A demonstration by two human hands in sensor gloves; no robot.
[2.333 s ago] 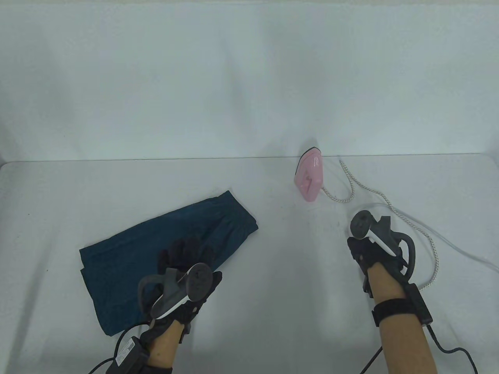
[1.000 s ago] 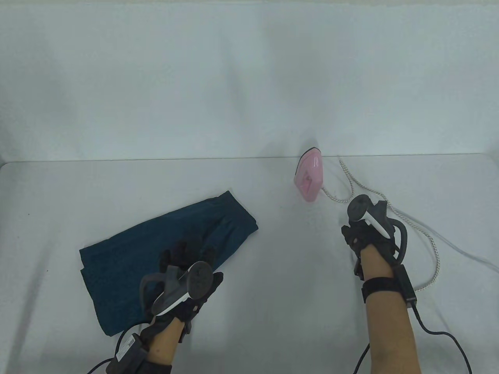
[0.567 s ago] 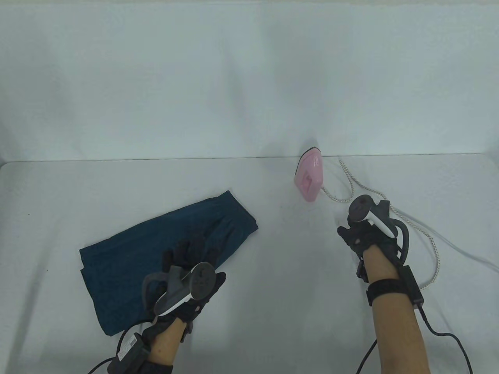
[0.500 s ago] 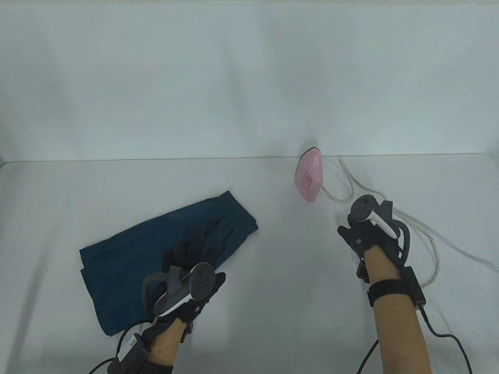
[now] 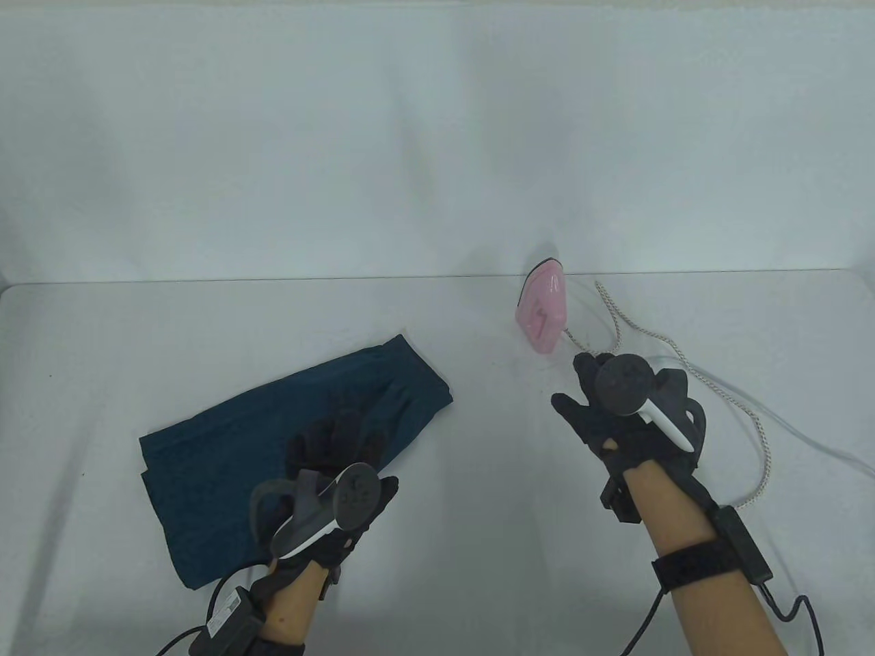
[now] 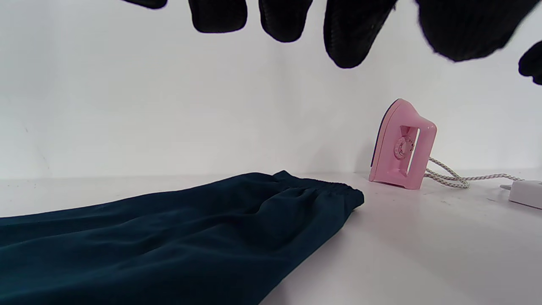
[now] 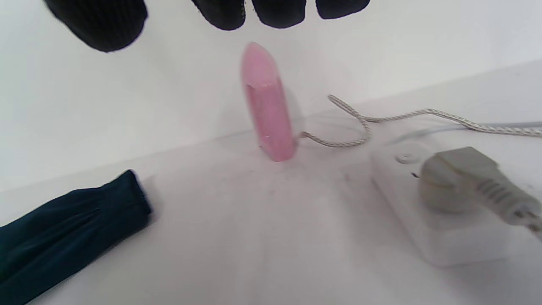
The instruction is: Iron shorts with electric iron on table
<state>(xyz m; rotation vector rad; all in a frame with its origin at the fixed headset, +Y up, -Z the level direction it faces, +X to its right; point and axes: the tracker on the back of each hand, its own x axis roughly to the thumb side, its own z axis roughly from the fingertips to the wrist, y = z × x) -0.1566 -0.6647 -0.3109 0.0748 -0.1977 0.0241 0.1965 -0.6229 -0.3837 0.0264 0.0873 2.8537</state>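
— What just changed?
— Your right hand (image 5: 618,410) has spread its fingers and swung toward the pink iron (image 5: 541,316), upright near the table's back edge; nothing gripped yet.
— Left?
— Your left hand (image 5: 335,471), fingers apart, hovers over the navy shorts (image 5: 273,437).

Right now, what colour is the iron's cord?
The iron has a white cord with a dark-flecked braid, clearest in the right wrist view.

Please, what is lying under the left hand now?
Under the left hand lie the dark blue shorts, flat on the white table. The part beneath the palm is covered, so contact cannot be judged.
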